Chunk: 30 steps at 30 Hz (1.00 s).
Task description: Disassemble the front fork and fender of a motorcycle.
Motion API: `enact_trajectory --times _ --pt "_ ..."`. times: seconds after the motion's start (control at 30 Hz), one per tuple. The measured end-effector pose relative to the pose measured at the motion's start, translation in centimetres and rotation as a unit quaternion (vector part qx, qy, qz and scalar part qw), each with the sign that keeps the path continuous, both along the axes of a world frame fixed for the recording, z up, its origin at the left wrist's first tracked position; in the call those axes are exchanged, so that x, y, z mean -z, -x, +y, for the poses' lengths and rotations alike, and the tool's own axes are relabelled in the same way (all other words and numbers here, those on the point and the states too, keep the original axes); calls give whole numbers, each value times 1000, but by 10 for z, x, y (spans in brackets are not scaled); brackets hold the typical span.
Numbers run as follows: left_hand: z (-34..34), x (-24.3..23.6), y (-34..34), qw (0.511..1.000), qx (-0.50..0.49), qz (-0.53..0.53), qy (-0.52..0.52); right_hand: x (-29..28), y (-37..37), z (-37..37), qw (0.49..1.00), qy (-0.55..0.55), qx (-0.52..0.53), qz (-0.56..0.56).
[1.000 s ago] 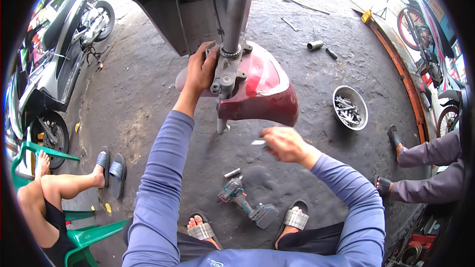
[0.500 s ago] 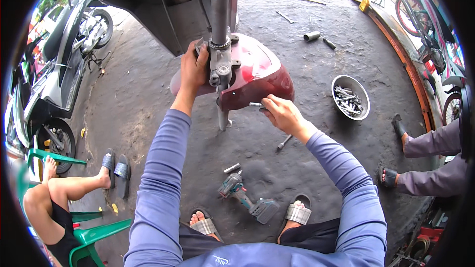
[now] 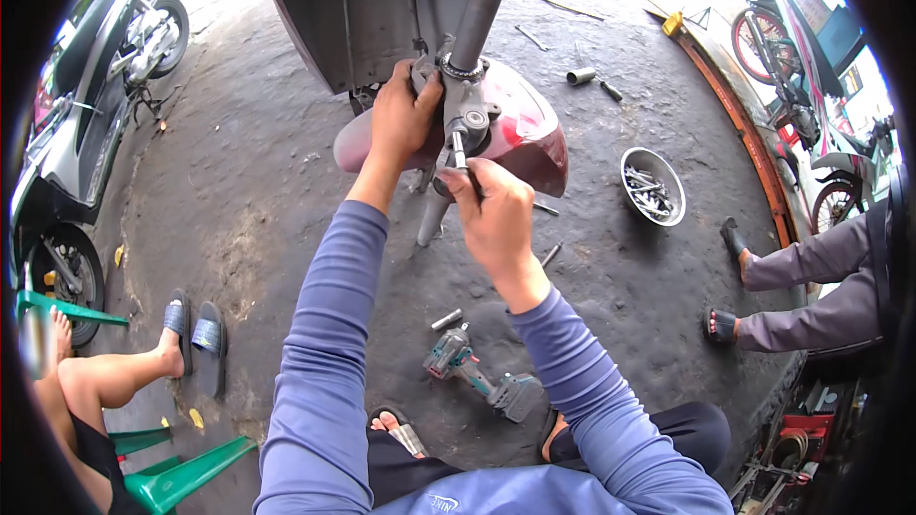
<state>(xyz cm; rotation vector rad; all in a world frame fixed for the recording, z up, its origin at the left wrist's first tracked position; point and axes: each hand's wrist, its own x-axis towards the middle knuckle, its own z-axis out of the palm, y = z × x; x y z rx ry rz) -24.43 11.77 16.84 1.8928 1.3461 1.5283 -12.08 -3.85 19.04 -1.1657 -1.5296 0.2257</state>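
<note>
A motorbike front fork's metal clamp stands before me, with a steel steering stem rising from it and a ring of bearing balls around the stem's base. A red front fender lies behind and below. My left hand is closed around the clamp's left side; its fingertips are partly hidden. In my right hand is a socket wrench, pinched near its silver socket, which points up against the clamp's lower front. A thin rod end shows right of that hand; whether it belongs to the wrench, I cannot tell.
A cordless impact wrench and a loose socket lie between my feet. A metal bowl of tools sits at right. Seated people's legs show on both sides, near a green stool. Parked motorbikes line the edges.
My right hand has moved left and turned upward, bringing the socket from beside the fender to the clamp. The fork appears tilted right, and my left hand still grips it.
</note>
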Motion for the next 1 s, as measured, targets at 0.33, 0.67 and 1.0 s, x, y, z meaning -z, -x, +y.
enact_trajectory --times 0.33,0.67,1.0 --pt "4 1 0 1000 6 6 10 8 14 -9 986 103 129 28" --pt "7 7 8 1000 -6 -2 -2 -4 27 11 992 55 111 -27" --pt "6 6 7 1000 3 -1 17 -8 46 16 958 188 182 119"
